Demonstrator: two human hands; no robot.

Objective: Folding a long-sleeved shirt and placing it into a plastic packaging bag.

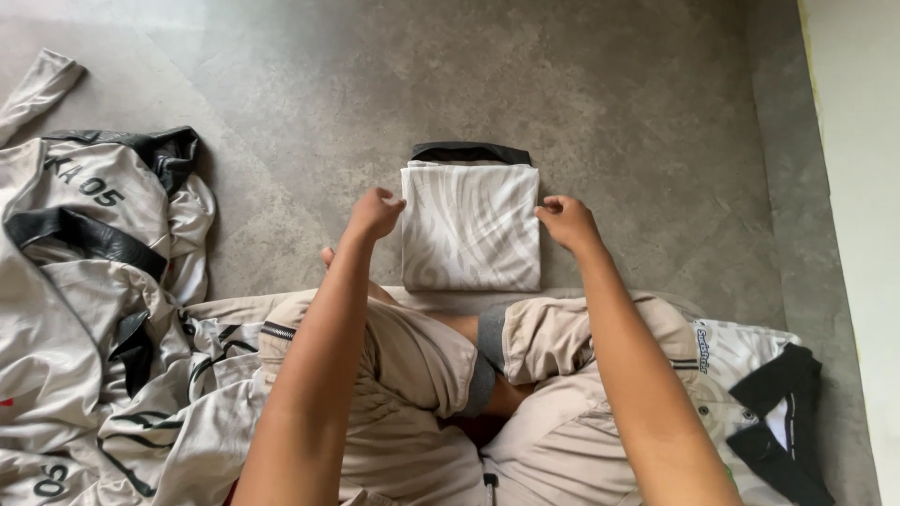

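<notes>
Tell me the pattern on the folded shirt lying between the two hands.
The folded pale fabric shirt has a swirling beige-on-white pattern with a black collar edge, seen in the head view.

Grey mottled floor [600, 84], folded pale patterned shirt [471, 227] lying flat at centre, heap of beige garments [89, 309] at left, black-collared shirt [764, 394] at lower right.
</notes>
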